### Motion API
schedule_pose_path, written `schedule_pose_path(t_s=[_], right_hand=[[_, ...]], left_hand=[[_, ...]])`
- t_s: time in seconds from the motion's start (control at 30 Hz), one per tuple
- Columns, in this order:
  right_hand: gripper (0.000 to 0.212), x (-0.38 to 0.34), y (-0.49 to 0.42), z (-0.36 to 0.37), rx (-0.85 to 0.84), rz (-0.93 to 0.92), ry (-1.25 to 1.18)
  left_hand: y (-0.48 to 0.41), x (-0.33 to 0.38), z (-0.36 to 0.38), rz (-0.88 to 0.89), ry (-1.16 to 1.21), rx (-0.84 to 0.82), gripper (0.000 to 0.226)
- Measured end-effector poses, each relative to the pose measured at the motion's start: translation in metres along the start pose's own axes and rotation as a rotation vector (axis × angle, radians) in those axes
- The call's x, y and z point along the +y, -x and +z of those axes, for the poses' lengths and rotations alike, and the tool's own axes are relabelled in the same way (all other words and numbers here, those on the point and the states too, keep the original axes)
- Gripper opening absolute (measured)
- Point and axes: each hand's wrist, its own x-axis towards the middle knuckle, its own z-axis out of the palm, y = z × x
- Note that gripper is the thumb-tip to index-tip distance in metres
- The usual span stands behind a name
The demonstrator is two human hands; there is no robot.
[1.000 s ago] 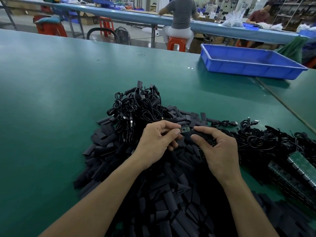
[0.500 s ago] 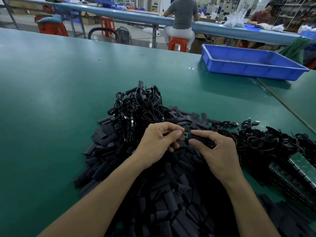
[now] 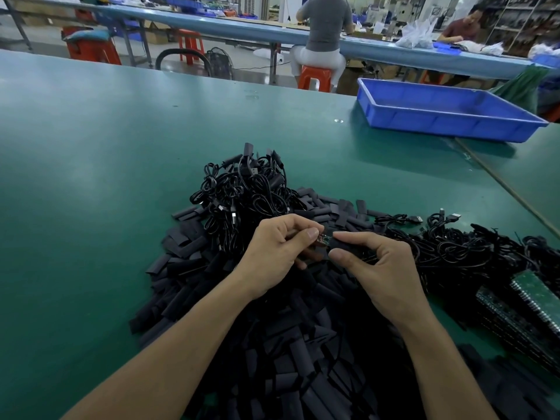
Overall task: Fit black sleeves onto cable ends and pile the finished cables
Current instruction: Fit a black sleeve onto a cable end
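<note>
My left hand point(image 3: 277, 253) pinches a small green circuit board point(image 3: 323, 239) at a cable's end between thumb and fingers. My right hand point(image 3: 375, 268) pinches a black sleeve point(image 3: 345, 245) whose mouth meets the board; only a short piece of board shows between the two thumbs. Under both hands lies a wide heap of loose black sleeves point(image 3: 291, 344). Just beyond the hands stands a pile of coiled black cables with sleeved ends point(image 3: 242, 189). More coiled cables with bare plugs point(image 3: 454, 247) spread out to the right.
Green circuit-board strips point(image 3: 533, 301) lie at the right edge. A blue tray point(image 3: 439, 119) stands at the far right of the green table point(image 3: 91, 177). Two persons sit at a long bench beyond, with red stools around.
The hands have come closer together and the sleeve has slid further over the board, so less of the green board shows than a second ago.
</note>
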Motion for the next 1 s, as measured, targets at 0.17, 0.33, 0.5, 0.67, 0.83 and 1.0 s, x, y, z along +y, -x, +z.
schedule_pose_path(t_s=[0.17, 0.33, 0.5, 0.67, 0.83, 1.0], right_hand=[[0.027, -0.0001, 0.001, 0.0076, 0.058, -0.023, 0.017], [0.025, 0.0023, 0.0004, 0.0063, 0.051, -0.036, 0.001], [0.022, 0.0032, 0.0006, 0.0064, 0.073, -0.049, 0.002], [0.021, 0.0041, -0.0001, 0.0061, 0.072, -0.063, 0.0], [0.026, 0.0041, -0.0005, 0.0103, 0.05, -0.056, -0.015], [0.02, 0.0066, 0.0, 0.0104, 0.066, -0.049, -0.017]], left_hand=[[0.0005, 0.0001, 0.0013, 0.004, -0.04, -0.032, 0.011], [0.0038, -0.0006, 0.003, 0.025, -0.046, -0.04, 0.014], [0.0031, -0.0016, 0.0011, 0.004, -0.074, 0.04, 0.008], [0.0021, -0.0014, 0.0006, 0.011, -0.074, 0.035, 0.011], [0.0017, -0.0015, 0.0002, 0.034, -0.117, -0.02, 0.011], [0.0025, -0.0029, -0.0012, 0.014, -0.113, -0.049, 0.013]])
